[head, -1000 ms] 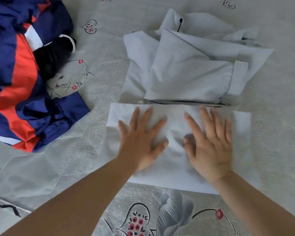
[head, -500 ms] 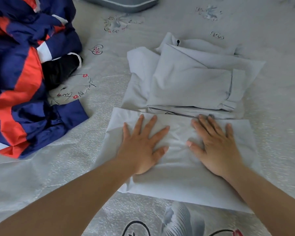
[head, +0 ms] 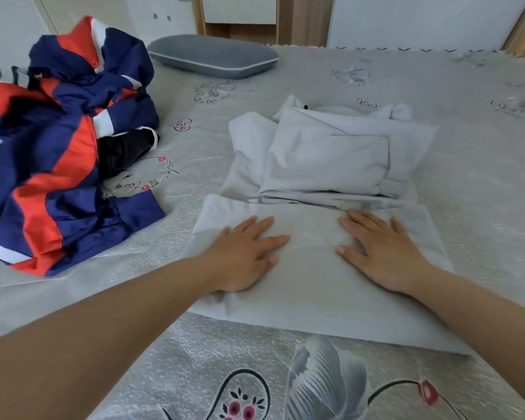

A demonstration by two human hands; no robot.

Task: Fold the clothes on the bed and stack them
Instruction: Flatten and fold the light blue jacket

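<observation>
Both hands, left hand point(head: 243, 256) and right hand point(head: 383, 250) (fingers straight), press the folded white garment point(head: 312, 286).

A pale grey folded garment point(head: 312, 286) lies flat on the bed point(head: 473, 165), a smooth rectangle. Just beyond it, touching its far edge, sits a loosely folded pale grey piece point(head: 325, 159), layered and rumpled, with a cuff-like band on its right side. Well to the left of the flat garment lies a crumpled heap of navy, red and white clothing point(head: 58, 153), unfolded.
</observation>
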